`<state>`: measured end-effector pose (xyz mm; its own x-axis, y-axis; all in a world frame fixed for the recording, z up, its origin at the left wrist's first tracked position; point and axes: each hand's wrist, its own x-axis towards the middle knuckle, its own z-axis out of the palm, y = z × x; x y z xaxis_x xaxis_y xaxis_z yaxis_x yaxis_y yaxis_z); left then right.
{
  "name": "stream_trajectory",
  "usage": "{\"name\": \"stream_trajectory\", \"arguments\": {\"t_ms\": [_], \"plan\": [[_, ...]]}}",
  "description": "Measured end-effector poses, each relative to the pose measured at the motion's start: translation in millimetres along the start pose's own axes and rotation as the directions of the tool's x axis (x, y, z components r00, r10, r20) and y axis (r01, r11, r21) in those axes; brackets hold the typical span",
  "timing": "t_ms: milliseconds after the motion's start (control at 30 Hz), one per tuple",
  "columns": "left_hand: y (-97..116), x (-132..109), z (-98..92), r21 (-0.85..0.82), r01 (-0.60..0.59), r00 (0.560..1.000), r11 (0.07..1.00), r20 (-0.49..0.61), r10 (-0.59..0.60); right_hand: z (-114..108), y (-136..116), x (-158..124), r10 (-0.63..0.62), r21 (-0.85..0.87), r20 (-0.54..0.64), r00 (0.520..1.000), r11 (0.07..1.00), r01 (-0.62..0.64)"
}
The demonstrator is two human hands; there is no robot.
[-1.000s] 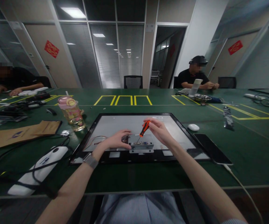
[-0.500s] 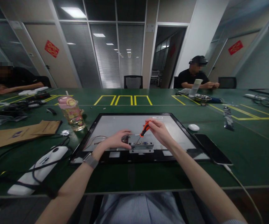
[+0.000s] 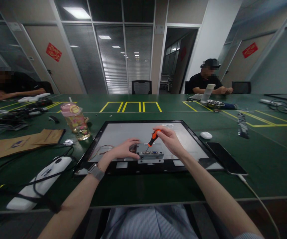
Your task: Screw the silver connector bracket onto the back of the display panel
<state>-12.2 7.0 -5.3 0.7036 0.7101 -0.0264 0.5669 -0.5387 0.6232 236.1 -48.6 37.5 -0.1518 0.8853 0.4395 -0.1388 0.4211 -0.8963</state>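
Note:
My right hand (image 3: 169,137) is closed round the handle of an orange and black screwdriver (image 3: 153,138). The screwdriver leans to the right, its thin shaft reaching down to a metal bracket (image 3: 151,156) with connector ports. At the bracket's left end, my left hand (image 3: 123,149) curves its thumb and fingers about it and steadies it. A dark part partly shows between those fingers. Under both hands lies a flat display panel (image 3: 120,131) with a black frame and a pale back. Thin wires (image 3: 101,150) run on the panel just left of my left hand.
A pink-lidded drink cup (image 3: 75,121), a brown paper bag (image 3: 21,142) and a white power strip (image 3: 40,182) with black cables are on the left. To the right are a phone (image 3: 226,158) on a cable and a white case (image 3: 206,135). Two people sit across the table.
The view has shifted very slightly. Both hands stay in place, with the screwdriver still over the bracket and tilted a touch differently.

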Motion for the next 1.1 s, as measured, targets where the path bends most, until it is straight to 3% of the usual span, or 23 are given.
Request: {"name": "stream_trajectory", "arguments": {"t_ms": [267,367,533,700,933,1100], "plan": [[1.3,0.4,0.9,0.011,-0.007,1.0,1.0,-0.014,0.007,2.1,-1.8,0.3,-0.023,0.097,0.118,0.993,0.995,0.011],[0.6,0.4,0.7,0.003,-0.007,1.0,1.0,-0.009,0.007,1.1,1.2,0.1,-0.028,0.015,0.076,0.997,1.0,0.027],[0.5,0.7,0.0,0.003,-0.005,1.0,1.0,0.005,0.005,2.7,-0.3,-1.7,-0.151,-0.199,-0.029,0.988,0.97,0.142],[1.8,0.5,-0.2,0.003,-0.008,1.0,1.0,0.0,0.008,6.6,-5.9,-4.4,-0.098,-0.073,0.09,0.991,0.992,0.105],[3.6,-0.8,0.3,-0.031,0.0,1.0,1.0,-0.009,0.0,7.4,0.5,-5.5,-0.155,-0.263,-0.055,0.986,0.955,0.135],[4.2,-0.1,-0.1,0.007,0.015,1.0,1.0,0.004,-0.015,10.4,-7.1,-7.5,-0.159,-0.181,0.019,0.987,0.97,0.16]]}}
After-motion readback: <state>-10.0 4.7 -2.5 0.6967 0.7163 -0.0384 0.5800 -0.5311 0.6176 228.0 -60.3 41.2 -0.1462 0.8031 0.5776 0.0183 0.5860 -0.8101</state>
